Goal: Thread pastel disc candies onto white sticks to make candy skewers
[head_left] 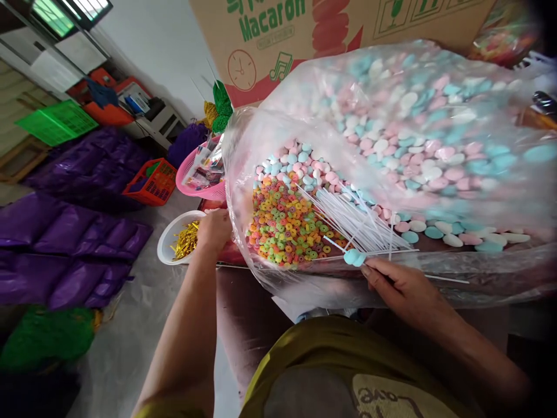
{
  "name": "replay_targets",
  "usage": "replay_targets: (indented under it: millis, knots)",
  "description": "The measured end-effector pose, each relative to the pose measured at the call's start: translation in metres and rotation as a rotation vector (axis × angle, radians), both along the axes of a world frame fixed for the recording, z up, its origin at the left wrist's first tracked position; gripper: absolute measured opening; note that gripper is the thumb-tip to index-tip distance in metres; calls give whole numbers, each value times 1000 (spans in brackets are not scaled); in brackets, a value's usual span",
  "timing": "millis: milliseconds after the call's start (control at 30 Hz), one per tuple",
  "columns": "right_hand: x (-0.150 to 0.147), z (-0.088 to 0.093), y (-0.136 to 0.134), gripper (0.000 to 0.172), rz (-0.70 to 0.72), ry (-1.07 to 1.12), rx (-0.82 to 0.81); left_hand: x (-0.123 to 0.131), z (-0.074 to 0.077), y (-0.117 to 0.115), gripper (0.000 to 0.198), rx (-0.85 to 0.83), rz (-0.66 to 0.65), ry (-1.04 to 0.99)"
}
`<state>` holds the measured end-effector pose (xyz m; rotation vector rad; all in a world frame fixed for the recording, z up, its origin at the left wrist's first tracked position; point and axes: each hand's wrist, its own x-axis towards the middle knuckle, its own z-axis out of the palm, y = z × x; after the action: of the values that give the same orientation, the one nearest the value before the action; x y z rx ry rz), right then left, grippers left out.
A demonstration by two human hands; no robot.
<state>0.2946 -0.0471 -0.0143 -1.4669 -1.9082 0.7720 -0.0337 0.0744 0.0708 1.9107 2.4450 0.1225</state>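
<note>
My right hand (402,287) is closed in a pinch on a thin white stick with a pale blue candy disc (354,256) at its tip, at the mouth of a big clear plastic bag (391,116). The bag holds pink, blue and white candy discs (418,145), small coloured ring candies (285,223) and a bundle of white sticks (357,220). My left hand (213,229) reaches to the bag's left edge, fingers curled and hidden from me, beside a white bowl (167,235) of gold twist ties (186,239).
A pink basket (187,168) with packets stands behind the bowl. A "Macaron" cardboard box (304,35) rises behind the bag. On the floor to the left lie purple bags (65,232), a red crate (152,183), a green crate (56,122) and a green bag (43,337).
</note>
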Motion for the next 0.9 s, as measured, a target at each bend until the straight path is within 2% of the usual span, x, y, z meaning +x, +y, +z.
replay_targets:
  millis: [67,100,133,167,233,267,367,433,500,600,700,767,900]
  knots:
    - [0,-1,1,32,-14,-10,-27,10,18,-23,37,211,81,34]
    - [0,-2,2,32,-27,-18,-45,18,22,-36,35,473,112,-14]
    - [-1,-3,3,32,-36,-25,-61,29,23,-49,32,629,76,-92]
    - [-2,-3,4,32,-37,-28,-75,42,18,-60,28,611,-26,-200]
    - [-6,-3,7,31,-15,-26,-80,70,-2,-76,19,244,-319,-379]
    - [-9,-3,8,31,-1,-22,-75,82,-16,-79,18,37,-444,-359]
    - [-12,0,9,29,9,-18,-64,103,-57,-79,18,-208,-454,-130]
    - [-10,1,7,30,-3,-15,-69,103,-73,-78,19,-237,-419,-65]
    - [-7,0,5,30,-17,-6,-83,99,-76,-78,19,-198,-425,-96]
    - [-6,0,3,29,-38,10,-105,99,-70,-77,24,-138,-493,-127]
    - [-10,2,4,30,-30,16,-91,112,-67,-72,21,-200,-540,-29]
    - [-13,3,4,31,-9,19,-81,121,-70,-68,23,-235,-510,-8]
    - [-9,-5,2,29,-22,33,-83,125,-78,-66,21,-177,-509,-179]
